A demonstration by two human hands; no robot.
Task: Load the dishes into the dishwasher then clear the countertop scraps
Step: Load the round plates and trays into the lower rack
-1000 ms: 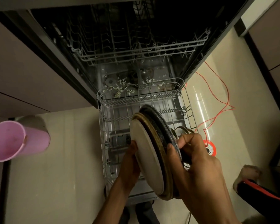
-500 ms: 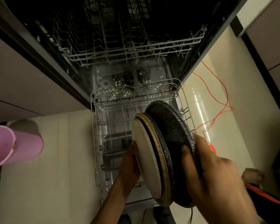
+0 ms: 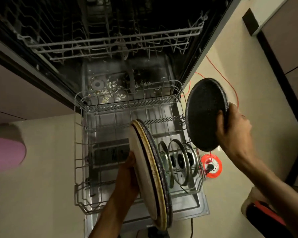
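Dark speckled plate [image 3: 206,114] held on edge above the right side of the pulled-out lower rack [image 3: 110,107], right hand [image 3: 234,127] gripping its rim, while left hand [image 3: 127,170] clasps a stack of plates [image 3: 150,170] upright over the rack beside metal lids [image 3: 179,160] standing in the tines.

My left hand [image 3: 127,170] and its forearm are bare, with no sleeve, watch or ring on what shows. My right hand [image 3: 234,127] is just as bare, the forearm uncovered down to the frame's lower right corner. Below it sits my bare foot [image 3: 253,200], toes blurred. Over the ankle lies the cuff of my black fabric trouser leg with a red stripe along its side [image 3: 265,213].
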